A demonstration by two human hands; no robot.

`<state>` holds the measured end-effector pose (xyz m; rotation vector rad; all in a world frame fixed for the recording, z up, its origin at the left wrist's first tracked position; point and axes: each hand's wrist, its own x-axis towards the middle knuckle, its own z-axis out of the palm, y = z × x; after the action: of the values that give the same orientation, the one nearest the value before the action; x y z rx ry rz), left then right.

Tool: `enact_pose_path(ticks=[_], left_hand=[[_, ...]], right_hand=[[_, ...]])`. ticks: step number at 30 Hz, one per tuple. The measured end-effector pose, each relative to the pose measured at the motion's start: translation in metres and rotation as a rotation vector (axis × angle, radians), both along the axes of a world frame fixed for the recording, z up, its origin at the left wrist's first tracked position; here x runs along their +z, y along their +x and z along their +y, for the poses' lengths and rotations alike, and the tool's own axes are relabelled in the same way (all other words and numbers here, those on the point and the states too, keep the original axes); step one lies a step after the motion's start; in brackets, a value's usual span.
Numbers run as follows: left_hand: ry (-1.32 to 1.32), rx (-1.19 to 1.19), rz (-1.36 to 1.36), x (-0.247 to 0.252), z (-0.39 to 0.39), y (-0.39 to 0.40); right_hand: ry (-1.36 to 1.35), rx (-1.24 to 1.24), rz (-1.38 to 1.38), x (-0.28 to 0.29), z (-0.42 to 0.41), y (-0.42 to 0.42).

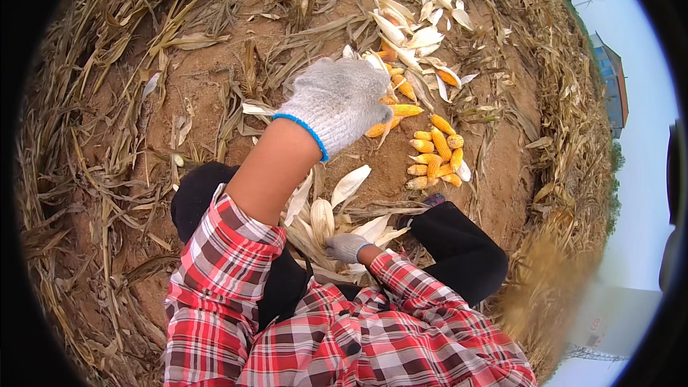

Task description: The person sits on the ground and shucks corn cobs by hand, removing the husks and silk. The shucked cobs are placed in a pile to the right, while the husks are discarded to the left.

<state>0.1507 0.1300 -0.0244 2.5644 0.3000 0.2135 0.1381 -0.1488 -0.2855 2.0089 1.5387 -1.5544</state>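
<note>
My left hand (339,103), in a grey-white knit glove with a blue cuff, reaches out over a group of bare yellow corn cobs (404,110). Its fingers curl down out of sight, so I cannot see what they hold. Between my knees, my right hand (346,248), in a similar glove, touches a bundle of pale dry corn husks (322,217). Its fingertips are partly hidden among the leaves. A second cluster of husked corn cobs (442,145) lies on the soil to the right of the left hand.
Loose husks with partly covered ears (411,37) trail away beyond the cobs. Dry corn stalks (102,80) litter the brown soil (204,86) at left. More dry stalks (564,145) line the right, with a building (610,83) past them. My bent leg (462,258) is beside the right arm.
</note>
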Motion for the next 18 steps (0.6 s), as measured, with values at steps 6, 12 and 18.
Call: enact_pose_path(ticks=[6, 12, 18], left_hand=[[-0.021, -0.037, -0.025, 0.012, -0.018, 0.010], [0.049, -0.064, 0.030, -0.021, -0.013, -0.003], [0.141, -0.196, 0.350, -0.039, -0.025, -0.003]], right_hand=[[0.001, 0.231, -0.012, 0.057, -0.002, 0.010], [0.169, 0.045, -0.305, 0.148, 0.018, 0.096], [0.440, -0.128, -0.313, 0.225, 0.012, 0.161]])
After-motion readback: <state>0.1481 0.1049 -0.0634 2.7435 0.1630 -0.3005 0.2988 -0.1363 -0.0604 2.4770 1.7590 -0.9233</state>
